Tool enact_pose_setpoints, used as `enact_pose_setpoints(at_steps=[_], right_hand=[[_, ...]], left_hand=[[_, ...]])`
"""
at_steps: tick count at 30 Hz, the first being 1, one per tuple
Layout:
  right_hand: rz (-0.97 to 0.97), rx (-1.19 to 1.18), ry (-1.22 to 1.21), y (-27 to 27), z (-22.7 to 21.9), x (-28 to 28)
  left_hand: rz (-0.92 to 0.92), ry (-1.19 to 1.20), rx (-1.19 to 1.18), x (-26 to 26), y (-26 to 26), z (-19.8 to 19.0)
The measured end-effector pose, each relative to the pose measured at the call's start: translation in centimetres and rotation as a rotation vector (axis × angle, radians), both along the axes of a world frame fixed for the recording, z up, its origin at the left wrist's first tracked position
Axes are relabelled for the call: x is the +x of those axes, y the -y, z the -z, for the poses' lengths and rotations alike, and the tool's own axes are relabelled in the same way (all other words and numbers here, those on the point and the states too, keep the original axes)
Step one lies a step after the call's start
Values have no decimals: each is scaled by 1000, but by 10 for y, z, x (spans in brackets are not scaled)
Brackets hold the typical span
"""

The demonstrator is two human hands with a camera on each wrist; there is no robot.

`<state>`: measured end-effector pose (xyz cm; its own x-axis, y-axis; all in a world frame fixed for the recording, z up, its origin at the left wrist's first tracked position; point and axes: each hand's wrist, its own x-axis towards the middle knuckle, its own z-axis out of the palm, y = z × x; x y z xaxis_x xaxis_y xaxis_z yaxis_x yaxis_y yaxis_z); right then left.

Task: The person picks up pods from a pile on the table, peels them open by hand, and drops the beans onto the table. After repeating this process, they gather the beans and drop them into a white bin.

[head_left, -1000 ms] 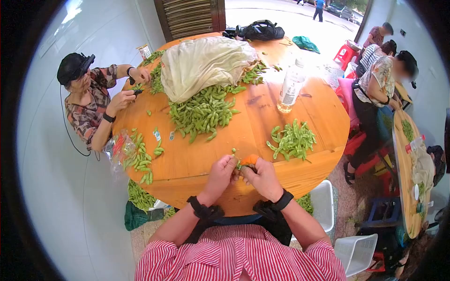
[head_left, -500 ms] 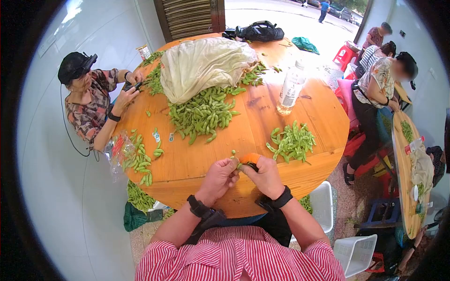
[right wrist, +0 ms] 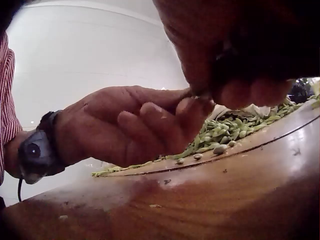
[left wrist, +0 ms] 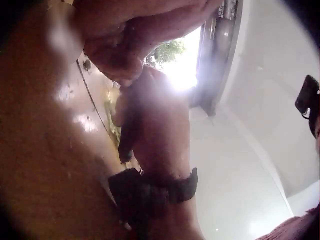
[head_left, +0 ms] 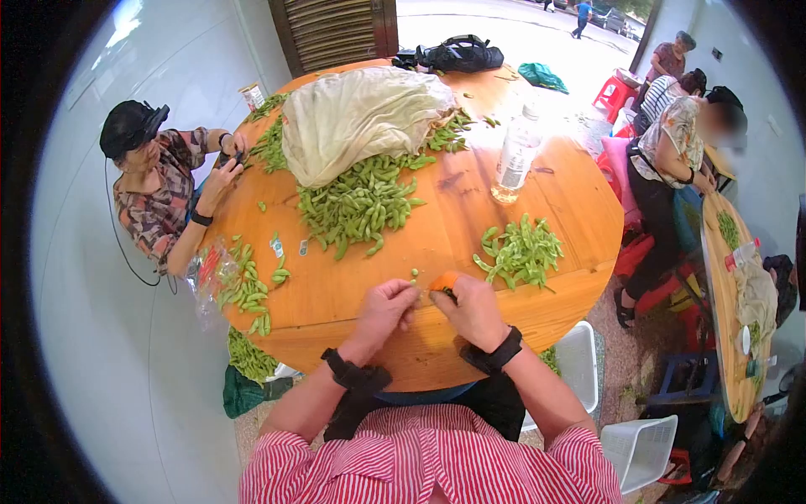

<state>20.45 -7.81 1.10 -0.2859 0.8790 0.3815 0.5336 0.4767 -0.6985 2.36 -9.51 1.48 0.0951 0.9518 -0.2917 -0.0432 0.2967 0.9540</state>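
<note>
In the head view my right hand [head_left: 475,315] grips a small tool with an orange and black part [head_left: 443,284], mostly hidden in the fist. My left hand [head_left: 388,312] is close beside it, thumb and forefinger tips together and the other fingers curled; I cannot tell whether a bit of pod is between them. The right wrist view has the left hand [right wrist: 135,120] with its fingertips right at the dark right hand [right wrist: 210,45]. A small green pod piece [head_left: 414,272] lies just beyond the fingertips. Loose green soybean pods [head_left: 522,252] lie in a pile to the right.
A big heap of pods [head_left: 357,210] under a pale cloth sack [head_left: 361,118] fills the table's far middle. A clear bottle [head_left: 514,160] stands right of it. At left are a plastic bag [head_left: 210,273] and another person [head_left: 159,181]. White baskets [head_left: 638,454] stand below right.
Both hands have drawn slightly apart, and the green pod seen between them is out of sight. The person at left has brought their hands together near the heap's edge.
</note>
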Motion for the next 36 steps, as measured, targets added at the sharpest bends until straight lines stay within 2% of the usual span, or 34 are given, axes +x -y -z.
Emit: enact_pose_setpoints(at_steps=[1, 3, 4, 6, 7, 9, 13, 15, 19, 21, 22, 23, 26, 28, 29, 30, 31, 33, 34, 36], right_hand=[[1, 0, 0, -2, -1, 4], [126, 10, 129, -10, -5, 19], [153, 19, 183, -15, -2, 28], [192, 16, 276, -21, -4, 42], [229, 12, 372, -23, -6, 47], [264, 4, 406, -25, -10, 57], [356, -48, 473, -22, -26, 61], [416, 62, 363, -20, -32, 57], [355, 50, 253, -17, -32, 41], [234, 12, 188, -21, -20, 33], [163, -14, 72, -26, -9, 29], [154, -9, 66, -30, 2, 25], [-116, -512, -450, -37, 5, 9], [-125, -571, -543, -40, 1, -4], [-128, -639, -631, -41, 1, -8], [-166, -639, -611, -43, 2, -9], [-171, -634, -612, -44, 7, -10], [-176, -807, -791, -45, 18, -10], [-171, -796, -824, -45, 20, -9], [-198, -787, -809, -44, 19, -4]], left_hand=[[1, 0, 0, -6, -5, 2], [-62, -374, 312, -19, -20, 12], [-62, -375, 314, -22, -26, 14], [-17, -632, 643, -25, -38, 15], [-20, -630, 646, -25, -43, 16], [97, -827, 700, -20, -53, 16], [162, -926, 721, -7, -55, 14], [231, -986, 821, -5, -56, 16], [287, -976, 821, -7, -46, 20], [319, -966, 850, -8, -31, 17], [311, -976, 849, -9, -23, 14], [339, -941, 833, -9, -16, 12], [336, -872, 771, -14, -11, 13], [310, -838, 726, -21, -19, 10], [169, -864, 692, -25, -28, 7], [27, -886, 657, -30, -36, 5], [23, -890, 661, -36, -44, 6], [-75, -1099, 681, -47, -62, 9], [-83, -1102, 688, -50, -67, 10], [12, -1195, 605, -55, -73, 13]])
